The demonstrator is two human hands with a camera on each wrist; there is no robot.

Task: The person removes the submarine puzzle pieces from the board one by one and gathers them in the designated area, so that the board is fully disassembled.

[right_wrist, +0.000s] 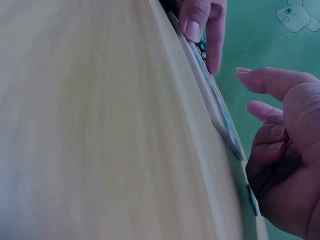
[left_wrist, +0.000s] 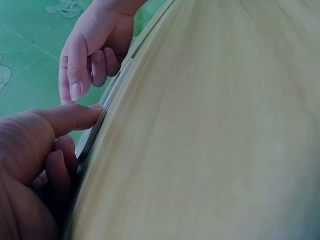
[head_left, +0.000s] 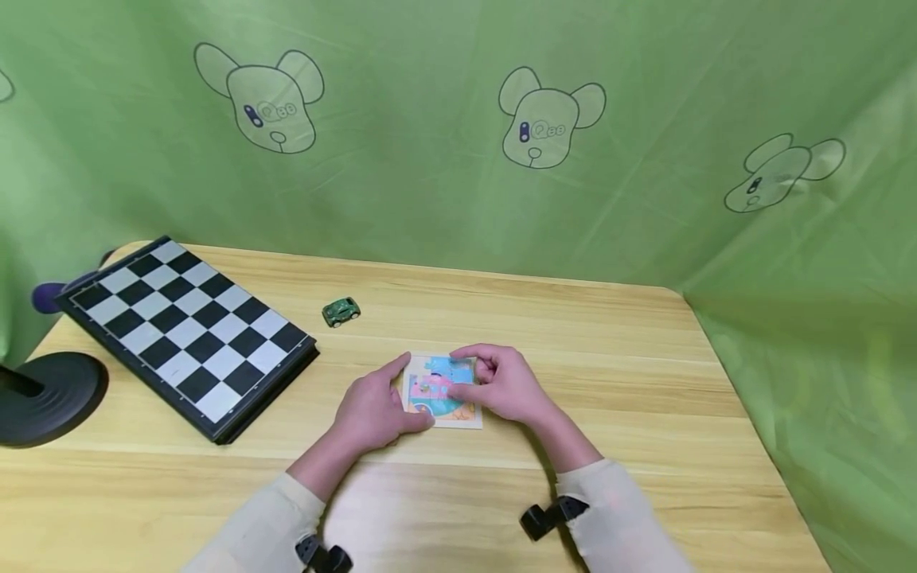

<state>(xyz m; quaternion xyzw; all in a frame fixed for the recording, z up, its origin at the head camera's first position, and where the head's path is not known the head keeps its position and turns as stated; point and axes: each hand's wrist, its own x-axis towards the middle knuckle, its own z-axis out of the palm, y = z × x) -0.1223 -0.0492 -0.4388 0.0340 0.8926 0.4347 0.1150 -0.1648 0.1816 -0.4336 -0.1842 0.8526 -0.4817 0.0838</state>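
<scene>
A small flat picture puzzle [head_left: 444,409] in a pale frame lies on the wooden table, showing pink, blue and orange patches with grid-like seams. At its left side is my left hand [head_left: 372,408], index fingertip by the upper left corner and thumb resting on the lower edge. That thumb presses the rim in the left wrist view, the lower fingers bent beside it. My right hand [head_left: 505,383] hovers over the puzzle's right part, thumb and index finger extended and apart, the other fingers curled in. Nothing shows between them in the right wrist view.
A folded chessboard [head_left: 193,318] lies at the left, with a round black stand base [head_left: 53,398] beside it. A green toy car [head_left: 341,311] stands beyond the puzzle. Green curtain [head_left: 430,199] hangs behind the table. A small dark flat thing [right_wrist: 252,200] lies near my right hand.
</scene>
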